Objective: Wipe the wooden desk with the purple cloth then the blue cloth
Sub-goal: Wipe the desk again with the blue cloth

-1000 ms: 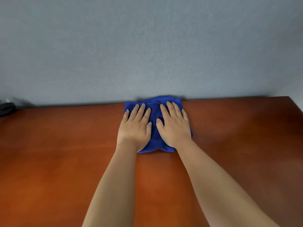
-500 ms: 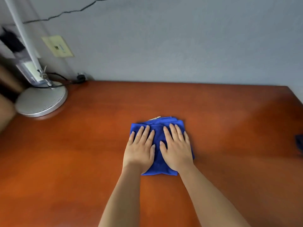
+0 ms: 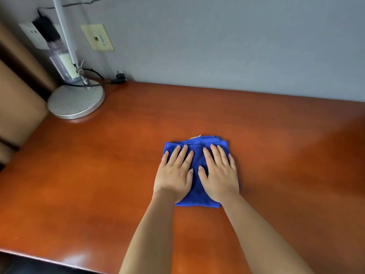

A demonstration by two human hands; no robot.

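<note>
While both hands (image 3: 195,175) press flat on the blue cloth (image 3: 197,153), the wooden desk (image 3: 98,175) meets a grey wall (image 3: 217,46).

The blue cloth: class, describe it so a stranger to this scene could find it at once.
Start at the wooden desk against the grey wall. Near its middle, both hands lie flat, side by side, on the blue cloth. It is the only bright blue, soft, folded thing there; the silver lamp base stands far left.

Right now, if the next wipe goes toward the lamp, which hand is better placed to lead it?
Left, probably. The left hand lies flat on the blue cloth on the side nearer the lamp, with bare desk between them. The right hand presses the cloth's far side and would have to cross over.
</note>
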